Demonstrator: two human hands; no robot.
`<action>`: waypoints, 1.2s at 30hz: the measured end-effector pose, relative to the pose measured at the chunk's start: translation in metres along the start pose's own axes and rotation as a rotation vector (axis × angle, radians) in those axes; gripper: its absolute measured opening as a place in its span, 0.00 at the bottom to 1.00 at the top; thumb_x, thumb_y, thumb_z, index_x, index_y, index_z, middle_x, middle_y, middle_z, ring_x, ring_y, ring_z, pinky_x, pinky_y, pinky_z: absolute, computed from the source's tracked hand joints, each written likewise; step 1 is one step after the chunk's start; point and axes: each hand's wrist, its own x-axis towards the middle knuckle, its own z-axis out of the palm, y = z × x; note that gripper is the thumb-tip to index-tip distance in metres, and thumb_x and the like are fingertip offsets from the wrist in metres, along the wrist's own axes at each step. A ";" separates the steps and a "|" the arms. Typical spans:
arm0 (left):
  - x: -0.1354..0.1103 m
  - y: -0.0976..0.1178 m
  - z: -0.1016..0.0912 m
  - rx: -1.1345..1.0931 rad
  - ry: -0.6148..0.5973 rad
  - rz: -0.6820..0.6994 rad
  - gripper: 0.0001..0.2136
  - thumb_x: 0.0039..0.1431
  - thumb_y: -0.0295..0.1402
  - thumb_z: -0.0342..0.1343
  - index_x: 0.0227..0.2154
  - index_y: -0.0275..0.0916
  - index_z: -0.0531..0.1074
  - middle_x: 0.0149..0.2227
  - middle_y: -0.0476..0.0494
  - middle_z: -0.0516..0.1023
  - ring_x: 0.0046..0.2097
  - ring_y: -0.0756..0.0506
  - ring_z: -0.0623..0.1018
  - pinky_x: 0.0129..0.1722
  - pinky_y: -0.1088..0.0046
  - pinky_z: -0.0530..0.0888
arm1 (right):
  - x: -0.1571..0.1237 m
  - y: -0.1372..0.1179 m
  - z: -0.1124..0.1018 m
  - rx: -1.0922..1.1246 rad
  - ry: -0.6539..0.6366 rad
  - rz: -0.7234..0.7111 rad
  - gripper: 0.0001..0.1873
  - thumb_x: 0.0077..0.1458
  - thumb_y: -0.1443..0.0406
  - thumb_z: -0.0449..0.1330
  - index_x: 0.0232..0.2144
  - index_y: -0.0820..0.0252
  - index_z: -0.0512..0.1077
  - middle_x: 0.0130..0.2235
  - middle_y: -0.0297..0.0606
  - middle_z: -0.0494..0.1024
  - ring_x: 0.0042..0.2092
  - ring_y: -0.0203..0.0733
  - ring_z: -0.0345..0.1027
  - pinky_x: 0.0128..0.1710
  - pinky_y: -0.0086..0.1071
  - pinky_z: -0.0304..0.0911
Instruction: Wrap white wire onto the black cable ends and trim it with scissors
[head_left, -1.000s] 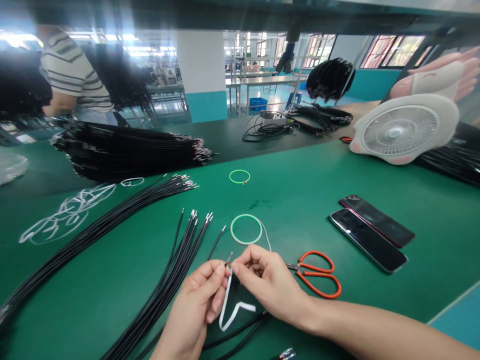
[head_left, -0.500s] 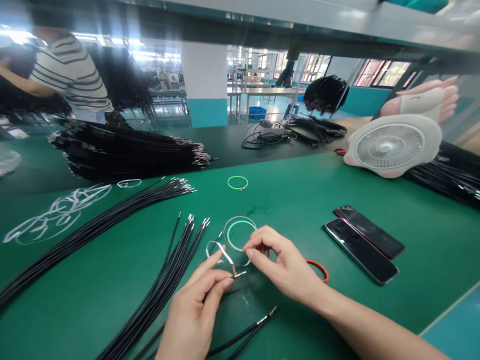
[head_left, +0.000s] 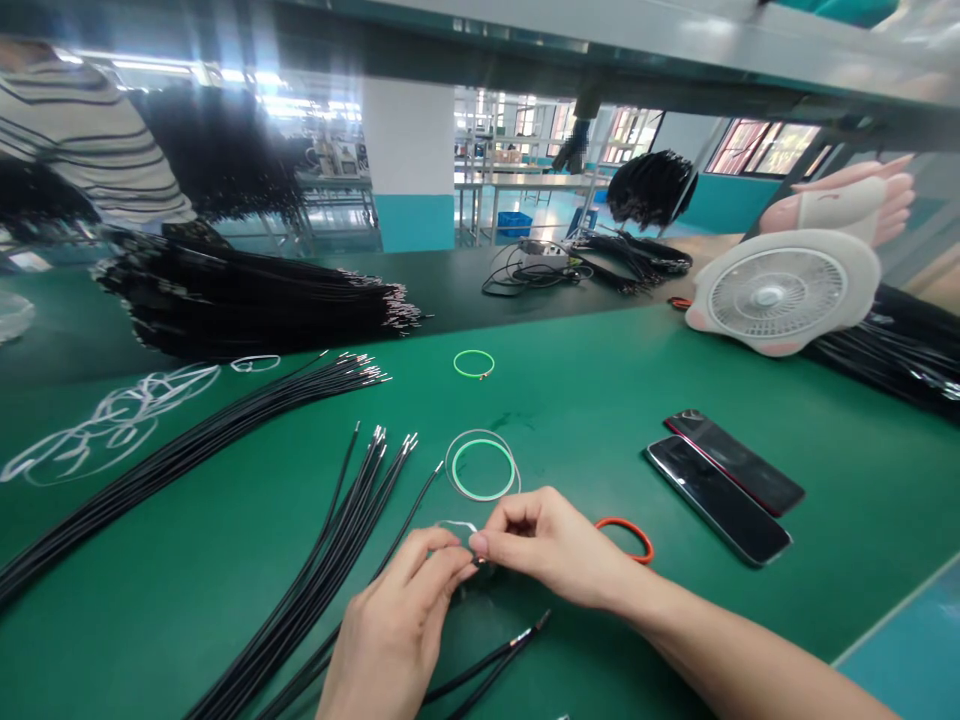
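My left hand [head_left: 401, 615] is closed on a black cable, whose end [head_left: 481, 562] barely shows at the fingertips. Pinched by my right hand [head_left: 559, 550] is a thin white strip [head_left: 459, 525], right at that cable end. Both sets of fingertips meet there and hide most of the strip. Left of my hands lies a bundle of black cables [head_left: 322, 565] with bare metal tips. More black cable ends [head_left: 517, 640] rest below my right hand. Just beyond my hands are a green ring [head_left: 484, 497] and a thin grey loop [head_left: 448, 460].
An orange loop [head_left: 651, 548] lies beside my right wrist, and two phones [head_left: 716, 500] lie further right. A white fan [head_left: 780, 290] stands behind them. White strips [head_left: 135, 400], a second cable bundle [head_left: 225, 430] and a large black pile [head_left: 255, 300] are at left. A person [head_left: 97, 140] stands beyond.
My right hand has moved down and left to meet my left fingertips. The white strip's wide loop is now mostly hidden between them. The person behind has shifted left.
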 end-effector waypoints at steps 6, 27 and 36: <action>-0.003 0.002 0.001 0.122 -0.075 -0.024 0.10 0.63 0.32 0.48 0.28 0.45 0.72 0.27 0.50 0.73 0.28 0.49 0.73 0.33 0.78 0.67 | 0.000 0.007 0.002 -0.019 -0.009 -0.029 0.21 0.52 0.51 0.63 0.24 0.64 0.73 0.22 0.31 0.69 0.25 0.32 0.56 0.27 0.27 0.54; 0.003 0.007 -0.004 0.045 -0.270 -0.248 0.14 0.64 0.38 0.45 0.24 0.43 0.66 0.26 0.49 0.71 0.29 0.47 0.70 0.30 0.75 0.62 | 0.000 0.002 -0.010 -0.313 -0.143 -0.191 0.16 0.62 0.59 0.54 0.28 0.61 0.75 0.29 0.36 0.76 0.31 0.38 0.67 0.32 0.29 0.62; 0.000 -0.010 0.008 -0.126 -0.148 -0.315 0.15 0.58 0.40 0.53 0.18 0.41 0.71 0.19 0.50 0.70 0.24 0.48 0.68 0.26 0.74 0.60 | -0.002 0.006 -0.006 -0.407 -0.074 -0.238 0.16 0.54 0.53 0.61 0.23 0.57 0.77 0.26 0.37 0.77 0.30 0.41 0.68 0.31 0.31 0.61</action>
